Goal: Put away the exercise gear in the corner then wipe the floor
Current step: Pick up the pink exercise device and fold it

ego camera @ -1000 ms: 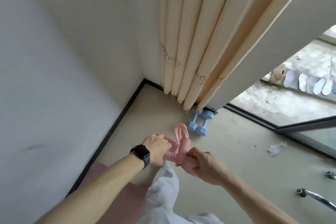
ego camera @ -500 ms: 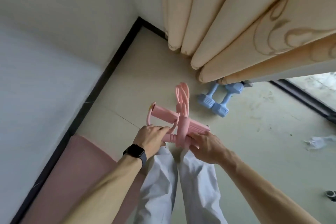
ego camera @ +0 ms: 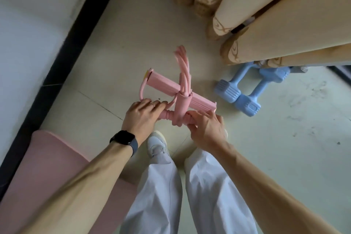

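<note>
left hand [ego camera: 141, 115] curls round one ribbed handle end of the pink pedal puller [ego camera: 165, 85]. right hand [ego camera: 206, 129] seems to pinch the other end, partly hidden. the pink pedal puller is held above the floor [ego camera: 133, 43], near blue dumbbells [ego camera: 245, 93] under the curtain [ego camera: 284, 24].

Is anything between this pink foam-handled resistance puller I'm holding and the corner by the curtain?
Nothing visible: bare floor runs from the pink foam-handled resistance puller toward the corner. The two blue plastic dumbbells lie off right under the beige curtain, clear of that path.
</note>
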A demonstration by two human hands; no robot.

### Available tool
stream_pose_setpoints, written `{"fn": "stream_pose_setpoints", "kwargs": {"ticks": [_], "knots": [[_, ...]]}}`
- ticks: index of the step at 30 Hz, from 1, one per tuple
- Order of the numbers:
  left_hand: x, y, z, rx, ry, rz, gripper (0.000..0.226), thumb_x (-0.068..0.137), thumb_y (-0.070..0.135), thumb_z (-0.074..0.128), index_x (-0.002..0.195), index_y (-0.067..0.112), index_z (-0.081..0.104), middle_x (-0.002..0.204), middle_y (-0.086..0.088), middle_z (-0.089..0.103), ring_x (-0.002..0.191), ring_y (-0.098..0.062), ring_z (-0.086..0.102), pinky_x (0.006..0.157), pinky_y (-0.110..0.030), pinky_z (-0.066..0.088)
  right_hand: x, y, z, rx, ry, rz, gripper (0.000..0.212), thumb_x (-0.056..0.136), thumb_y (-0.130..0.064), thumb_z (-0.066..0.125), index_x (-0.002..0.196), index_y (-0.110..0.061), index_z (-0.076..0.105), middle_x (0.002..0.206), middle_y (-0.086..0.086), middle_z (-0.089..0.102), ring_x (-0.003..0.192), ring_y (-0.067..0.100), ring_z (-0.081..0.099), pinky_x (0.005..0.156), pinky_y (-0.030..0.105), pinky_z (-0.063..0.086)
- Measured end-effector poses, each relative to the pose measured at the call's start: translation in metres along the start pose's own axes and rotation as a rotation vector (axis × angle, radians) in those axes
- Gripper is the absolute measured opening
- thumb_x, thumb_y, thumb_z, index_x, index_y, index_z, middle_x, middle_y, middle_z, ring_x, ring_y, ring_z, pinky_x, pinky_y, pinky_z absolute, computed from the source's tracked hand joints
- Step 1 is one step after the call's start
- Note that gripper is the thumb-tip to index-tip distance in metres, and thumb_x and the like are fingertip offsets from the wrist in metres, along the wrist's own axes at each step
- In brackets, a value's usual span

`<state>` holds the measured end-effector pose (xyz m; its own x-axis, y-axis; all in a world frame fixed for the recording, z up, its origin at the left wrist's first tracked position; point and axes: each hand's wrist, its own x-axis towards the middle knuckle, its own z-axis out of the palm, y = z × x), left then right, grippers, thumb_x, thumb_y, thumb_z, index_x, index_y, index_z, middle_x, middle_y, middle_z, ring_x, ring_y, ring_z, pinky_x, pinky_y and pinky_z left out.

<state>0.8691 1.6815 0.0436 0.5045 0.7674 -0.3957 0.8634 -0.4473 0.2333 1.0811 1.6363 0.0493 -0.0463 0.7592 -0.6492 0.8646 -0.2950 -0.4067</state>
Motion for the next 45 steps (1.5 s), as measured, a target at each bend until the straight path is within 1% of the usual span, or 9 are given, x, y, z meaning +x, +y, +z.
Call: {"fn": "stream_pose_setpoints", "kwargs": {"ticks": [4,13,17,20,29,33,35,39,45], "knots": [[0.067,-0.017,0.008,-0.016,0.097,-0.003,0.053,0.068,0.0,0.076,0.116,0.022,0.066,0.095,0.005,0.071,0.095,-0.024,0.066,0.071,-0.035,0.055,0.054,0.009,-0.009,-0.091,0.213,-0.029,0.022,0.091,-0.026,0.057,0.109,-0.034,0.064,0.105,-0.014,0.068,0.103,0.023,0.051,0.078,0.033,0.026],[0.207,-0.043,0.04,0.05,0.253,-0.004,0.056,0.066,-0.011,0.073,0.117,0.011,0.069,0.115,-0.011,0.072,0.112,-0.039,0.065,0.073,-0.048,0.058,0.17,0.027,-0.016,-0.219,0.625,0.017,0.041,0.074,-0.013,0.067,0.114,-0.023,0.067,0.105,-0.001,0.071,0.105,0.031,0.055,0.086,0.041,0.033],[0.227,-0.044,0.069,0.143,-0.045,-0.036,0.064,0.082,-0.007,0.049,0.145,0.006,0.045,0.15,-0.02,0.043,0.141,-0.039,0.036,0.11,-0.056,0.031,0.177,0.036,0.027,-0.053,0.274,0.05,0.061,0.09,-0.022,0.06,0.147,-0.023,0.039,0.144,0.007,0.043,0.123,0.033,0.045,0.094,0.047,0.042],[0.214,-0.055,0.079,0.251,-0.084,-0.053,0.08,0.081,-0.004,0.051,0.155,0.015,0.026,0.158,-0.014,0.029,0.145,-0.033,0.029,0.116,-0.061,0.018,0.171,0.056,0.055,0.018,0.316,0.079,0.075,0.087,-0.018,0.068,0.151,-0.016,0.031,0.154,0.012,0.026,0.123,0.037,0.042,0.104,0.049,0.042],[0.208,-0.071,0.092,0.347,-0.112,0.02,0.072,0.074,0.018,0.074,0.14,0.009,0.046,0.124,-0.012,0.061,0.123,-0.034,0.05,0.101,-0.048,0.043,0.197,0.075,0.036,-0.376,0.315,0.07,0.056,0.084,-0.037,0.071,0.135,-0.02,0.054,0.133,0.001,0.057,0.114,0.032,0.048,0.083,0.041,0.04],[0.217,-0.059,0.089,0.183,0.126,0.18,0.052,0.075,0.004,0.036,0.119,0.005,0.063,0.084,-0.012,0.066,0.081,-0.035,0.063,0.069,-0.043,0.054,0.202,0.073,0.024,-0.299,0.296,0.165,0.046,0.085,-0.036,0.07,0.126,-0.018,0.057,0.128,0.006,0.056,0.119,0.031,0.047,0.089,0.042,0.041],[0.231,-0.048,0.08,0.105,0.088,0.186,0.052,0.078,0.003,0.032,0.122,0.007,0.059,0.093,-0.013,0.065,0.087,-0.036,0.064,0.064,-0.043,0.055,0.2,0.075,0.023,-0.274,0.319,0.247,0.049,0.087,-0.037,0.068,0.13,-0.021,0.054,0.135,0.006,0.05,0.12,0.03,0.046,0.092,0.042,0.04],[0.252,-0.029,0.071,0.098,-0.139,0.087,0.051,0.091,0.003,0.045,0.141,0.014,0.041,0.144,-0.008,0.049,0.132,-0.029,0.044,0.084,-0.044,0.042,0.198,0.077,0.031,-0.174,0.294,0.265,0.059,0.084,-0.039,0.072,0.135,-0.021,0.048,0.139,0.008,0.042,0.117,0.032,0.046,0.089,0.042,0.046],[0.267,-0.037,0.072,0.129,-0.022,0.17,0.062,0.089,0.012,0.049,0.147,0.03,0.038,0.12,-0.004,0.066,0.115,-0.03,0.057,0.079,-0.048,0.05,0.197,0.077,0.041,-0.119,0.377,0.305,0.053,0.081,-0.041,0.075,0.12,-0.015,0.051,0.125,0.008,0.051,0.11,0.031,0.05,0.086,0.041,0.045]]}}
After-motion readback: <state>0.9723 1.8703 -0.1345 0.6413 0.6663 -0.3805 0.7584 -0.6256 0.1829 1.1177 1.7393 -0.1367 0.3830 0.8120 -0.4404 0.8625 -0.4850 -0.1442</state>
